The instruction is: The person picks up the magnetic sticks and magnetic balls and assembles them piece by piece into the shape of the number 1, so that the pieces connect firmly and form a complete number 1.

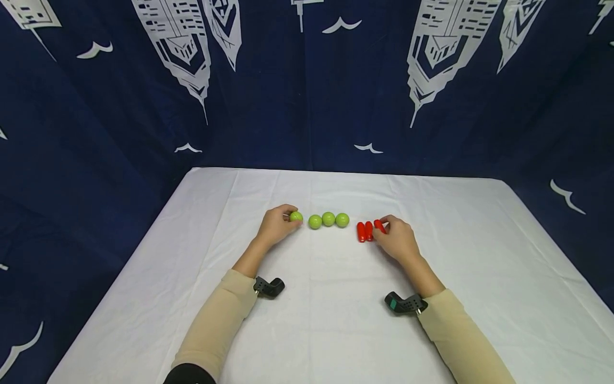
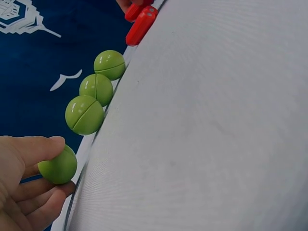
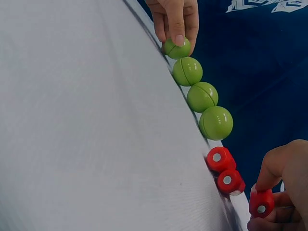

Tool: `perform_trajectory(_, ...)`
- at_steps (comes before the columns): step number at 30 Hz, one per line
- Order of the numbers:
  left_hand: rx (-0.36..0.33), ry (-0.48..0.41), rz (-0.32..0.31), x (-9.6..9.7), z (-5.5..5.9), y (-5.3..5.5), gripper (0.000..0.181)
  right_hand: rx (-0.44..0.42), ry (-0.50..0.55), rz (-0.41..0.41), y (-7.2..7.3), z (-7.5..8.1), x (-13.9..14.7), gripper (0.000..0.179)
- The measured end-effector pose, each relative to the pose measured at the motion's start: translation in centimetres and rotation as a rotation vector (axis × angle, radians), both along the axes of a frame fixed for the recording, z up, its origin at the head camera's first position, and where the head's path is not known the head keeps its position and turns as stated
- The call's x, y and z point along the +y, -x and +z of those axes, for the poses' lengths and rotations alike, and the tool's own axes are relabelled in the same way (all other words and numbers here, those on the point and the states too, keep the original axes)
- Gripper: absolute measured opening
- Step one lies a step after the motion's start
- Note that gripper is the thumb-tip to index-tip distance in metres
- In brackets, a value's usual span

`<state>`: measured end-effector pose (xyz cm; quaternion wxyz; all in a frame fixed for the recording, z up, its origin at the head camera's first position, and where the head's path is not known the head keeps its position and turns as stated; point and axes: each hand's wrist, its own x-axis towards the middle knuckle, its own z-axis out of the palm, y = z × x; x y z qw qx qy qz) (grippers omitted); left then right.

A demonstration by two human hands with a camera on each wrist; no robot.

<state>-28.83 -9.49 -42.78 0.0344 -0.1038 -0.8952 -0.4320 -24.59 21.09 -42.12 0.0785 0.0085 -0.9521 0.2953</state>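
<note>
The left hand point(image 1: 279, 225) pinches a green ball point(image 1: 296, 216) between thumb and fingers, at the left end of an uneven row on the white cloth point(image 1: 336, 330); just to its right, past a small gap, sit three more green balls point(image 1: 328, 218), close together, each glossy and marked with a seam in the wrist views; the right hand point(image 1: 399, 240) pinches a red piece point(image 1: 379, 225) by thumb and fingers, the piece slanted in the head view; whether it touches the cloth I cannot tell; just left of it two other red pieces point(image 1: 362, 232) lie side by side, between the held one and the balls, their near ends bearing pale round spots in the right wrist view; tan sleeves point(image 1: 216, 320) cover both forearms, a black device point(image 1: 269, 287) showing at each wrist; behind the table hangs a dark blue curtain point(image 1: 307, 106) with white printed shapes
</note>
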Motion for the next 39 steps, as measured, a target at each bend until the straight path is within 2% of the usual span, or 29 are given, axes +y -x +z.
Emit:
perform_trajectory(9, -0.061, -0.180, 0.032, 0.3, 0.2, -0.1, 0.038, 0.029, 0.154, 0.008, -0.3, 0.3, -0.6, 0.032)
perform_trajectory(13, -0.122, -0.252, 0.069, 0.5, 0.0, -0.3, 0.039, 0.017, 0.213, 0.006, -0.3, 0.5, -1.1, 0.032)
perform_trajectory(17, -0.193, -0.371, 0.085, 0.5, -0.1, -0.6, 0.041, -0.018, 0.292, 0.019, -0.4, 0.8, -1.6, 0.032)
perform_trajectory(22, -0.287, -0.532, 0.083, 0.7, 0.2, -0.8, 0.043, -0.074, 0.401, 0.039, -0.6, 1.0, -2.3, 0.033)
perform_trajectory(23, -0.314, -0.552, 0.082, 0.7, 0.7, -1.0, 0.042, -0.081, 0.421, 0.044, -0.6, 1.0, -2.4, 0.033)
perform_trajectory(24, -0.328, -0.564, 0.082, 0.8, 0.7, -1.0, 0.042, -0.083, 0.440, 0.049, -0.6, 1.0, -2.6, 0.032)
perform_trajectory(29, -0.431, -0.678, 0.052, 0.9, 0.6, -1.0, 0.040, -0.097, 0.519, 0.075, -0.8, 1.1, -3.6, 0.031)
perform_trajectory(30, -0.442, -0.706, 0.044, 0.9, 0.2, -0.7, 0.040, -0.100, 0.531, 0.078, -0.8, 1.1, -3.8, 0.030)
perform_trajectory(31, -0.464, -0.734, 0.036, 0.9, 0.1, -0.8, 0.040, -0.106, 0.545, 0.079, -0.9, 1.1, -4.0, 0.030)
perform_trajectory(35, -0.504, -0.787, 0.025, 1.0, 0.1, -0.9, 0.040, -0.109, 0.583, 0.092, -1.0, 1.2, -4.8, 0.030)
perform_trajectory(39, -0.520, -0.800, 0.015, 1.1, -0.1, -0.9, 0.040, -0.116, 0.600, 0.106, -1.1, 1.2, -5.5, 0.030)
